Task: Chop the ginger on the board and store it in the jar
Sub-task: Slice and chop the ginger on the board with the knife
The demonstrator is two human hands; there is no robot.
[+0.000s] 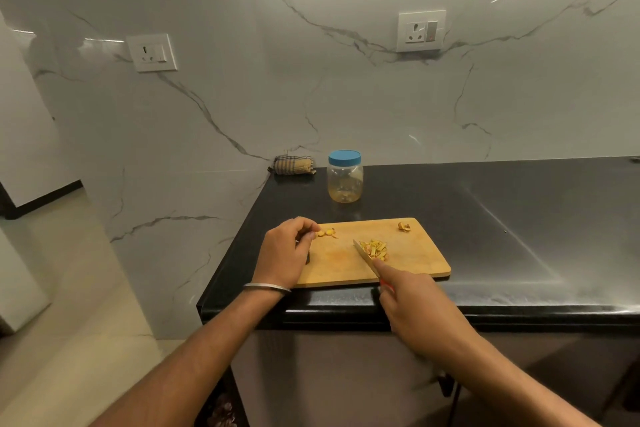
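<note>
Two hands working: my right hand point(412, 302) wraps red-handled knife point(367, 257), forefinger along spine; left hand point(289, 248) pinches ginger slices point(326, 233) at wooden board point(408, 262) edge. Chopped ginger pile point(374, 249) light, loose, probably slippery; scoop, don't pinch. Blue-lidded jar point(345, 176) beyond, capped.

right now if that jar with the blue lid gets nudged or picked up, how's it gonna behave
The jar looks like thin clear plastic and nearly empty, so it is probably light and would slide or tip easily on the glossy black counter. It stands upright with its blue lid on, so it probably won't spill. Its round sides suggest it would roll if knocked over.
</note>
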